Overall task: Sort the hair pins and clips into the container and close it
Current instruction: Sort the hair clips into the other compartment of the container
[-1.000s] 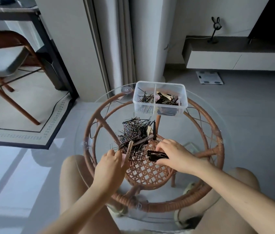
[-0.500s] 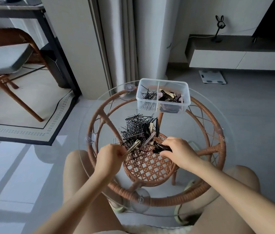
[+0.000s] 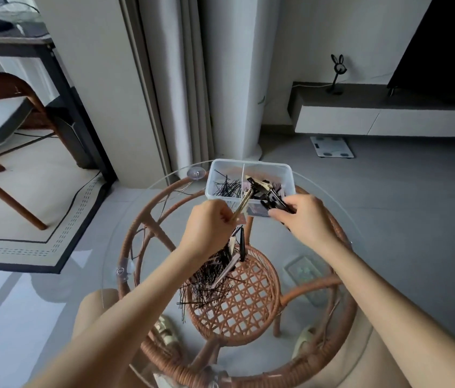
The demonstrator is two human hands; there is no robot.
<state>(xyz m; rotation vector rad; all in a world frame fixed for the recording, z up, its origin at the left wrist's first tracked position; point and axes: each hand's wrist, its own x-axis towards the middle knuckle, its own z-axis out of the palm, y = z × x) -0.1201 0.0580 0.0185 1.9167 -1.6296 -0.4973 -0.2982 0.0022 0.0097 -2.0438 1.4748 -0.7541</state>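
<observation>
A clear two-compartment container (image 3: 282, 170) stands open at the far side of the round glass table; black hair pins lie in its left half and clips in its right half. My left hand (image 3: 209, 224) grips a gold clip (image 3: 242, 204) whose tip reaches over the container's near wall. My right hand (image 3: 304, 217) holds black clips (image 3: 274, 204) at the container's right half. A pile of black hair pins and a few clips (image 3: 215, 275) lies on the glass behind my left forearm, partly hidden by it. No lid is in view.
The glass top (image 3: 360, 264) rests on a rattan frame (image 3: 248, 303) with suction cups at the rim. My knees sit under the near edge. A wooden chair (image 3: 5, 107) and rug are at the left, a low TV cabinet (image 3: 388, 113) at the back right.
Both hands lifted from the pile near the table's middle and moved away from me to the container, each carrying its clips. The camera tilted and closed in.
</observation>
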